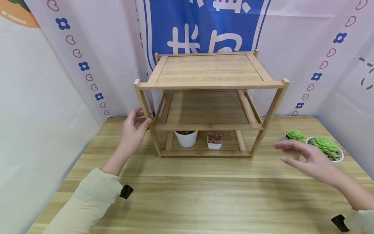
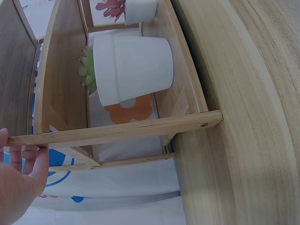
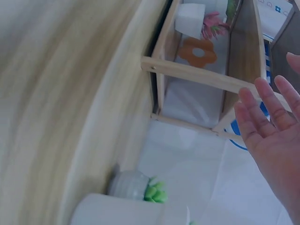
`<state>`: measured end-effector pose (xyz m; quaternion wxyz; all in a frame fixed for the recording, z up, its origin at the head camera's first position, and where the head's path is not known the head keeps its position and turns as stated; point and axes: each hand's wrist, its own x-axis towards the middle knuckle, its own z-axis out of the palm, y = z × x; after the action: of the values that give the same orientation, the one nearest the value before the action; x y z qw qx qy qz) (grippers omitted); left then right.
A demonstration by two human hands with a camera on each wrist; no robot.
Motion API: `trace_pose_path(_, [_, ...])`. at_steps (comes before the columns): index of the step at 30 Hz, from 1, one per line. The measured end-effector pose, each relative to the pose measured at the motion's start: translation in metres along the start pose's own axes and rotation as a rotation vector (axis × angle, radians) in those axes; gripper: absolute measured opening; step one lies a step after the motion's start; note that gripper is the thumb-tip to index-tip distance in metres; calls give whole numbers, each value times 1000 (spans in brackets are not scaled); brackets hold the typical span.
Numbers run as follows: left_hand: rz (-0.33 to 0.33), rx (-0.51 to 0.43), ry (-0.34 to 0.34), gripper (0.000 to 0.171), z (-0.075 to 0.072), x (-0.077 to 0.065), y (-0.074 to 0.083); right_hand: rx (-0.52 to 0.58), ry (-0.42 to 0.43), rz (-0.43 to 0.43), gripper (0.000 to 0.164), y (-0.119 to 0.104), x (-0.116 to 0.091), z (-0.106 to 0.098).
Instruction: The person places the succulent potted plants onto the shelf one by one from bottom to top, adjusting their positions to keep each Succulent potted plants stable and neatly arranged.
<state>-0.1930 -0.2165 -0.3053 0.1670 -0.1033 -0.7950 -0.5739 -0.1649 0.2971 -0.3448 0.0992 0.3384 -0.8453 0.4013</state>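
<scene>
1. Pinching the left front post (image 1: 155, 139) of the wooden rack (image 1: 207, 68) between thumb and fingers, your left hand (image 1: 135, 125) gripped it about level with the middle tier (image 1: 207, 107), probably to keep the frame steady.
2. Your right hand (image 1: 309, 159) held nothing: fingers stretched, thumb apart, it hung over the desk (image 1: 187, 195) to the rack's right. Your two hands were well apart, one on either side.
3. The rack stood upright on the desk, before the cloth backdrop (image 1: 117, 32), its front facing you; that placing likely kept every tier within reach.
4. On the bottom tier (image 1: 230, 141) stood a round white pot (image 1: 186, 139) and, apart from it to the right, a small white pot (image 1: 214, 146) with a red plant (image 1: 215, 136). Their low position seemed to suit the rack's balance.
5. Outside, on the desk at right, sat a larger green plant (image 1: 325, 147) in a white pot and, just beyond, a smaller green plant (image 1: 295, 135). Your right hand partly hid the larger one's pot in the head view.
6. The middle tier's front rail (image 1: 207, 127) hid the round pot's leaves (image 2: 87, 70) from above, and the right front post (image 1: 268, 113) stood between your right hand and the bottom tier.
</scene>
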Motion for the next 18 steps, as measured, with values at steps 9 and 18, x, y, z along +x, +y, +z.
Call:
trace_pose_path(9, [-9,-6,7,44,0,1,1,-77,18,76,47,-5,-2,-20])
trace_pose_path(18, [-40,-11,1,45,1,1,3,-150,56,143,52,-1,-6,-34])
